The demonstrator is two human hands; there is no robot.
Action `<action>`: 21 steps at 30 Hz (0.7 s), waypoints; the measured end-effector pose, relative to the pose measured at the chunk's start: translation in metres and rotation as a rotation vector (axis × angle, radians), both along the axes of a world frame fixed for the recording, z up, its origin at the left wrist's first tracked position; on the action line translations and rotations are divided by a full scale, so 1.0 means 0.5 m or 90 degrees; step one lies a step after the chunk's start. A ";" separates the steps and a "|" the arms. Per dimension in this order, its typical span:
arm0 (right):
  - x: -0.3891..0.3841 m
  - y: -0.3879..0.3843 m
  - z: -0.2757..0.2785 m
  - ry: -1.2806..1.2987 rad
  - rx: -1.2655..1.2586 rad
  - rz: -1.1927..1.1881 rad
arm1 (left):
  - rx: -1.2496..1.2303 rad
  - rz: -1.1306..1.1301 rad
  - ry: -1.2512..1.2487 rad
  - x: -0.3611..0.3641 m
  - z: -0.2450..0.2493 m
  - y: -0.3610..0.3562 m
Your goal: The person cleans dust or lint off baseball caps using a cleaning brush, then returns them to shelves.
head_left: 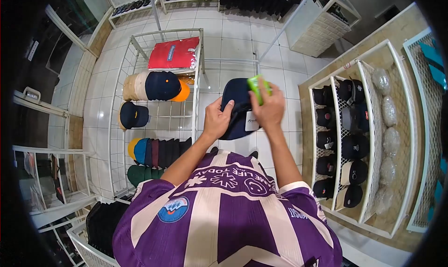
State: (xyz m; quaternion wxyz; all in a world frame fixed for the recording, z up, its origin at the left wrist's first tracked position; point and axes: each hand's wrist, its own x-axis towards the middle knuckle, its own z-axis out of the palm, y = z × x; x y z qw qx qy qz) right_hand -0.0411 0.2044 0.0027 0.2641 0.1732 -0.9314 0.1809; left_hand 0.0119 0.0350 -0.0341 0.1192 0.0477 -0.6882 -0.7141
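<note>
A dark navy cap (pixel 237 89) hangs in the air before my chest, its brim pointing up and away. My left hand (pixel 216 120) grips it by the left side, thumb lying over the brim's edge. In my right hand (pixel 270 108) is a bright lime-green, palm-sized block-like thing (pixel 254 84), pressed against the right side of the brim. Fingers wrap its right side and hide part of it. A white tag (pixel 252 121) with dark lettering dangles from the cap, just under my right hand.
To the left stands a white wire rack (pixel 122 76) carrying rows of caps (pixel 161 86) and a folded red garment (pixel 173 53). Caps also fill the wall shelf (pixel 335 141) at right, beside plastic-wrapped bundles (pixel 389 110). A brick-patterned counter (pixel 313 31) is farther back.
</note>
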 end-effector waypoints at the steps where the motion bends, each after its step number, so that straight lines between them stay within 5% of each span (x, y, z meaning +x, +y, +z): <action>1: -0.024 0.034 -0.014 -0.002 -0.021 -0.067 | 0.000 0.004 0.003 -0.005 0.002 -0.003; 3: -0.054 0.110 -0.006 0.017 -0.039 -0.190 | 0.099 0.089 -0.006 -0.001 0.002 -0.016; 4: -0.058 0.128 0.005 0.016 -0.041 -0.187 | 0.011 0.130 -0.110 -0.013 -0.019 -0.043; 6: -0.058 0.157 0.024 -0.041 -0.505 -0.062 | 0.352 0.086 -0.084 -0.023 -0.034 -0.051; 9: -0.019 0.137 0.014 -0.194 -0.676 0.021 | 0.460 0.062 -0.116 -0.034 -0.034 -0.041; 13: 0.012 0.065 0.018 0.017 -0.460 -0.017 | 0.546 0.019 -0.217 -0.027 -0.021 -0.019; 15: 0.006 0.082 0.006 -0.288 -0.703 0.056 | 0.586 -0.026 -0.207 -0.030 -0.067 -0.027; 18: -0.005 0.110 0.019 -0.366 -0.694 0.098 | 0.508 -0.110 -0.246 -0.045 -0.095 -0.049; 21: -0.020 0.125 0.046 -0.422 -0.600 0.131 | -0.029 0.042 -0.002 -0.033 -0.051 -0.052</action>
